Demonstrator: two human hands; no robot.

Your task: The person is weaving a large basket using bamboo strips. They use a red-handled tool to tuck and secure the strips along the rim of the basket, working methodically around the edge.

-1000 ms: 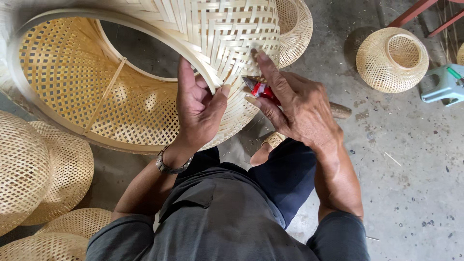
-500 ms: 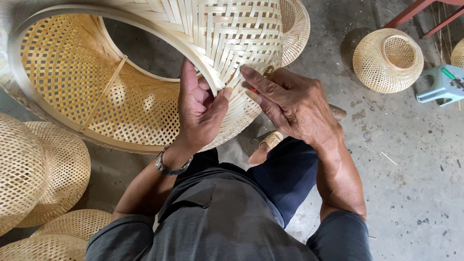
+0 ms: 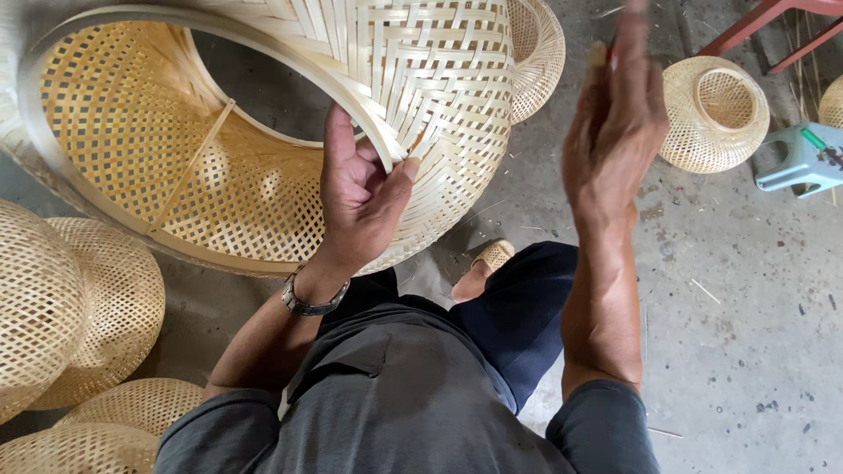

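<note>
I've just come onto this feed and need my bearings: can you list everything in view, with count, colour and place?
Large woven basket: one, pale yellow, top left, open side toward the camera.
Small round basket: one, pale yellow, on the floor at upper right.
Basket behind the large one: one, pale yellow, top centre, partly hidden.
Stacked woven baskets: several, pale yellow, left edge and bottom left.
Plastic stool: one, light green, right edge.
Red frame: one, top right, cut off.
Concrete floor: grey, with scattered slivers.
Wristwatch: one, silver, left wrist.
Left hand: grip on the large basket's rim.
Right hand: raised, blurred, off the basket.
</note>
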